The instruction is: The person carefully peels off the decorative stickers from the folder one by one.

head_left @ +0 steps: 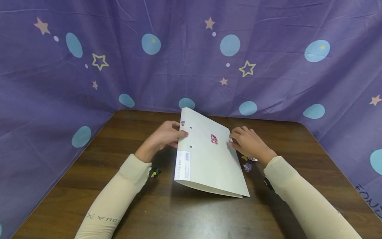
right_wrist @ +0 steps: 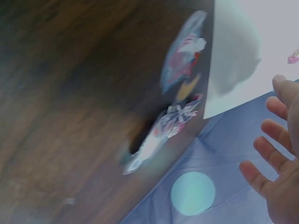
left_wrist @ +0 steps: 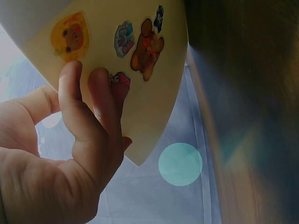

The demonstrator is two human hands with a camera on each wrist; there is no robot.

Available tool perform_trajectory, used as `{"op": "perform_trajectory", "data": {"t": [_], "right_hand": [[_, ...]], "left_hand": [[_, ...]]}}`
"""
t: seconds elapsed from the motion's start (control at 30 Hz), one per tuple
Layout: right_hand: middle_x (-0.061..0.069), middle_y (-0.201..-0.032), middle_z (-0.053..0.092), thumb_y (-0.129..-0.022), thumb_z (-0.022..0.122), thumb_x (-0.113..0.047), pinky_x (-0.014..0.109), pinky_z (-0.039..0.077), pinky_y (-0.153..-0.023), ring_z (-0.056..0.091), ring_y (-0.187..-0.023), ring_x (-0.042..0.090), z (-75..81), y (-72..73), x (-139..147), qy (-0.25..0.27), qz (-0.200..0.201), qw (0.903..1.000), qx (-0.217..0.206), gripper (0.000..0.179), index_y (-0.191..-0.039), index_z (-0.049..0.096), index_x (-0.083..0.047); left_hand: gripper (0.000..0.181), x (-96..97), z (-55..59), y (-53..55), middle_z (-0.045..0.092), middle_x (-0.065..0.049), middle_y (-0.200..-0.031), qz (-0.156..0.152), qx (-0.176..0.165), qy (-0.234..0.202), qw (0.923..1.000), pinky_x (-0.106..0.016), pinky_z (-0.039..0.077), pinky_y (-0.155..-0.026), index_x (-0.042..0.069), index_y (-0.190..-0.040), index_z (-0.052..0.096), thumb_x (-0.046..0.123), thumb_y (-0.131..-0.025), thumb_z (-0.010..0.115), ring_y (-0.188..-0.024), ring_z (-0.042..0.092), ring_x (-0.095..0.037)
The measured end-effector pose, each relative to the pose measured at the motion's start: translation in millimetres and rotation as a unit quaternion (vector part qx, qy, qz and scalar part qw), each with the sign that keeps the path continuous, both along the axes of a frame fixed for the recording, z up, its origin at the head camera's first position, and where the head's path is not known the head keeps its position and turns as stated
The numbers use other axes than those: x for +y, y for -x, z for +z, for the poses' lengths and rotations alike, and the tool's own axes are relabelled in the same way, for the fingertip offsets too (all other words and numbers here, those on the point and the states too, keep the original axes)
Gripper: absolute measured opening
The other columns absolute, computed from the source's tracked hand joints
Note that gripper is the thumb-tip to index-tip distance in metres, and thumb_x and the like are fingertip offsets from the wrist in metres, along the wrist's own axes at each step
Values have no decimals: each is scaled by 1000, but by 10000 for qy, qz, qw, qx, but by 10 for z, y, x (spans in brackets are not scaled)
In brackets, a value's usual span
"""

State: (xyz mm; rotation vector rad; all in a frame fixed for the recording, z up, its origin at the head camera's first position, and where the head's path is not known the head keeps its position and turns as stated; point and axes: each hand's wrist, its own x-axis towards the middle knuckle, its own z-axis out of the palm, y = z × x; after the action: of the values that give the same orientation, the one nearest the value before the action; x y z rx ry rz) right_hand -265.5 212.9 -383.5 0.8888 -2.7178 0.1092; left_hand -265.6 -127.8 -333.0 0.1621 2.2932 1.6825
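White folder (head_left: 206, 162) tilted, long axis pointing away; hands: left (head_left: 165, 135) pinching it, right (head_left: 250, 145) relaxed.

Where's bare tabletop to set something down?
Tabletop between the sleeves, in front of the white folder; also from the right hand out to the tabletop's right edge. Crowded: beside the folder's right side, where small colorful pieces lie.

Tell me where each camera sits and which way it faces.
Head: on the head, facing forward and down at the white folder; left hand, right hand and sleeves show.
Left wrist: on that wrist, facing stickers on the folder's underside; only left hand shows.
Right wrist: on that wrist, facing table and folder's edge; only right hand shows.
Head and right wrist share: folder, table, backdrop.
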Motion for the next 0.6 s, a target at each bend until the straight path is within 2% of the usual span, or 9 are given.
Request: {"op": "perform_trajectory", "data": {"t": [0.2,0.47,0.6], "right_hand": [[14,-129,63,-96,74,-29,52,48,-92,54,-120,36,44,-12,-118,-53,310,9994,116,33,-120,71,-6],[12,-124,64,-95,76,-26,48,50,-84,58,-112,34,-1,-16,-250,-178,797,9941,716,29,-117,72,-8],[12,-122,65,-95,76,-25,47,50,-83,58,-110,33,-12,-24,-303,-258,920,9913,909,25,-115,74,-10]], "left_hand": [[51,-6,3,-3,70,-25,-104,20,13,48,10000,-36,63,-60,-7,-137,46,9,-95,70,-74,73,-25],[52,-4,-14,10,71,-24,-103,12,24,44,10000,-37,63,-61,-7,-137,45,9,-95,70,-74,73,-25],[52,2,-11,7,71,-24,-103,31,0,54,10000,-36,63,-61,-6,-137,45,9,-95,70,-74,73,-25]]}}
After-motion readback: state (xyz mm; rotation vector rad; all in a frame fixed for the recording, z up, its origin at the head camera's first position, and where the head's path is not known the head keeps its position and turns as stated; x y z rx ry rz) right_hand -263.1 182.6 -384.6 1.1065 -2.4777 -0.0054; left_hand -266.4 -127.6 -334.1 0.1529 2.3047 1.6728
